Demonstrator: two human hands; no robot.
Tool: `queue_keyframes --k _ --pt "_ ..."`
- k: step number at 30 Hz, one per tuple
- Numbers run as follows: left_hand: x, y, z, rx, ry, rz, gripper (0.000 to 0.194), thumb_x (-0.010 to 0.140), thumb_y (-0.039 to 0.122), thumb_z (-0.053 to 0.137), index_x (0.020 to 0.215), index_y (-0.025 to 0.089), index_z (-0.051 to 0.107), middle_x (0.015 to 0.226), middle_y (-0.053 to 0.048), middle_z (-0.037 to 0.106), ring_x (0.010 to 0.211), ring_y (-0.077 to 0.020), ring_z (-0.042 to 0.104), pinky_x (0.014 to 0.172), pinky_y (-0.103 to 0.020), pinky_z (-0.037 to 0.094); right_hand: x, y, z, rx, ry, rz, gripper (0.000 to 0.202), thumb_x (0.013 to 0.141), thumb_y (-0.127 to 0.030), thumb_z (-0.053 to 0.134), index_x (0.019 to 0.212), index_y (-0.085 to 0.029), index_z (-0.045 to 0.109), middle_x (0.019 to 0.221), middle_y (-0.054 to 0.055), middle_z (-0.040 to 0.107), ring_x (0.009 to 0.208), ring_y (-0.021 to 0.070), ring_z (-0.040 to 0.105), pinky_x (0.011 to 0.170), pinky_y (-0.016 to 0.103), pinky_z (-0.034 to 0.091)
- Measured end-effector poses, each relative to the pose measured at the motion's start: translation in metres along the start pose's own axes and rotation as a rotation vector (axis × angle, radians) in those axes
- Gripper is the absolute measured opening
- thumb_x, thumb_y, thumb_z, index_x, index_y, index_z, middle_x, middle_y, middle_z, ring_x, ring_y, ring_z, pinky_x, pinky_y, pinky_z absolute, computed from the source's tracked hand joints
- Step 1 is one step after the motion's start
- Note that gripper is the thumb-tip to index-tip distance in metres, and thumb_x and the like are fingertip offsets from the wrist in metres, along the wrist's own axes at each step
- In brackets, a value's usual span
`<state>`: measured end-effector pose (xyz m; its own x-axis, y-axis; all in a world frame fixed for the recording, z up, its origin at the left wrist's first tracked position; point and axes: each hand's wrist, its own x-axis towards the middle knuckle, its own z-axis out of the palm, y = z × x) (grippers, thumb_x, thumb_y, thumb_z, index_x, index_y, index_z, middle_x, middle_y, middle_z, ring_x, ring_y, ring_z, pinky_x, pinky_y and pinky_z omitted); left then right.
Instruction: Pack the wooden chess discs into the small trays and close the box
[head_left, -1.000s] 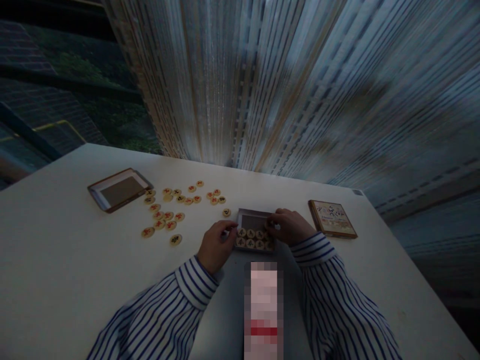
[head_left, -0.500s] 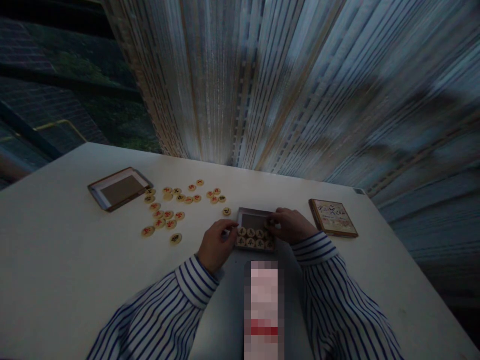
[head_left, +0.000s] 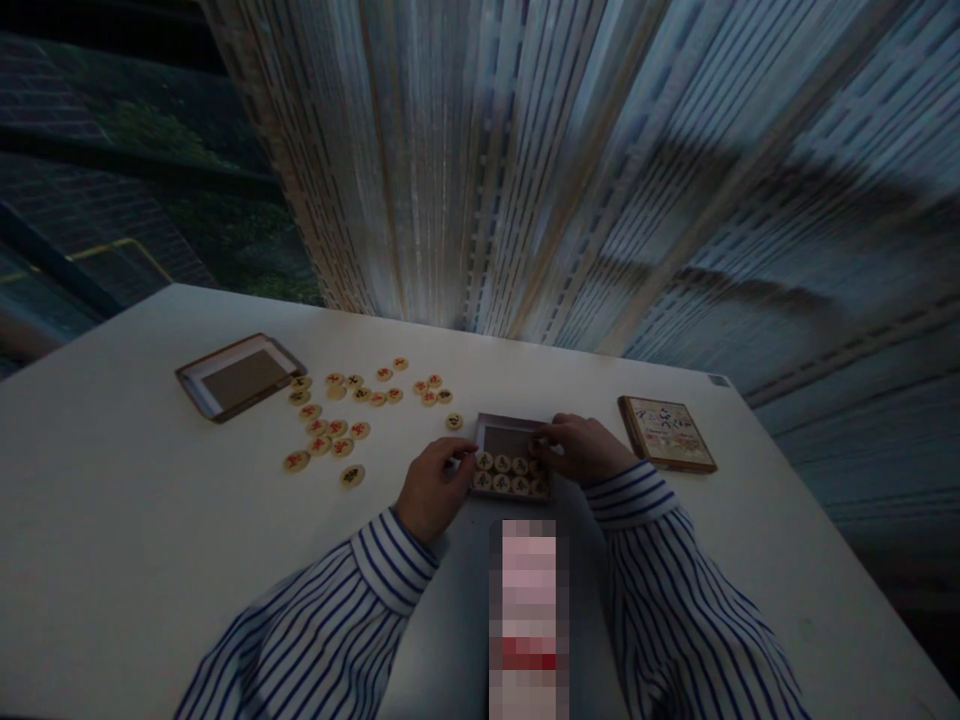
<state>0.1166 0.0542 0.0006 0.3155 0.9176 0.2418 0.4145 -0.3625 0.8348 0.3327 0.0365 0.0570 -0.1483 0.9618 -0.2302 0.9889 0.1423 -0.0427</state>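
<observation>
A shallow open box (head_left: 511,497) lies in front of me, with two rows of round Chinese chess pieces (head_left: 502,483) along its near side. Its far part shows a bare dark bottom. My left hand (head_left: 435,490) grips the box's left wall between thumb and fingers. At the right side of the box, the fingertips of my right hand (head_left: 581,448) close on a Chinese chess piece (head_left: 534,445), mostly covered by the fingers. Just beyond the left hand, a single piece with dark writing (head_left: 454,422) lies on the table.
Several loose pieces with red or black characters (head_left: 337,429) are scattered on the white table (head_left: 187,540) to the left. Behind them lies an open box half (head_left: 244,380). A flat printed box (head_left: 667,435) sits at right. A striped curtain (head_left: 450,180) hangs along the far edge.
Both hands and the pieces stay almost exactly where they were. Folds of the curtain at the right have shifted.
</observation>
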Motion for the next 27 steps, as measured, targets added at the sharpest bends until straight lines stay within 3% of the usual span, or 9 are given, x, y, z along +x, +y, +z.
queue_keyframes --k 27 --pt "-0.0009 -0.0013 0.0016 0.003 -0.001 0.021 0.017 0.077 0.021 0.051 0.087 0.017 0.063 0.082 -0.004 0.066 0.071 -0.0142 0.06 0.067 -0.028 0.049 -0.0002 -0.0003 -0.002 -0.025 -0.034 -0.017 0.027 0.08 -0.029 0.048 0.101 -0.028 0.066 0.093 0.007 0.062 0.085 0.0196 0.058 0.069 0.028 0.039"
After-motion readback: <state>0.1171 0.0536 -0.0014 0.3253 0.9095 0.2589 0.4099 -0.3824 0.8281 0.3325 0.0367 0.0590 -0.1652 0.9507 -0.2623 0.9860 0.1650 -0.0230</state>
